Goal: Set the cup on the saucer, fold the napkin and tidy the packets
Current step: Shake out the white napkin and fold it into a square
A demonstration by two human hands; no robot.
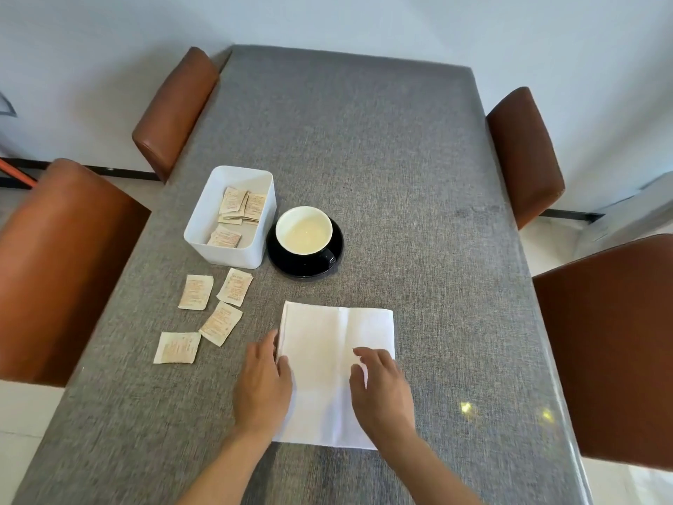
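Note:
A white napkin (pixel 327 344) lies flat on the grey table, creased down its middle. My left hand (pixel 263 384) rests on its left edge with the fingers spread. My right hand (pixel 380 390) lies on its right half, fingers slightly curled, holding nothing. Beyond the napkin a black cup with a cream inside (pixel 304 230) stands on a black saucer (pixel 320 269). To its left a white box (pixel 233 209) holds several beige packets (pixel 242 205). Several more packets (pixel 220 323) lie loose on the table in front of the box.
The grey cloth-covered table (pixel 400 176) runs away from me. Brown leather chairs stand along both sides: two at the left (pixel 62 256), two at the right (pixel 615 351). A white wall is behind the far end.

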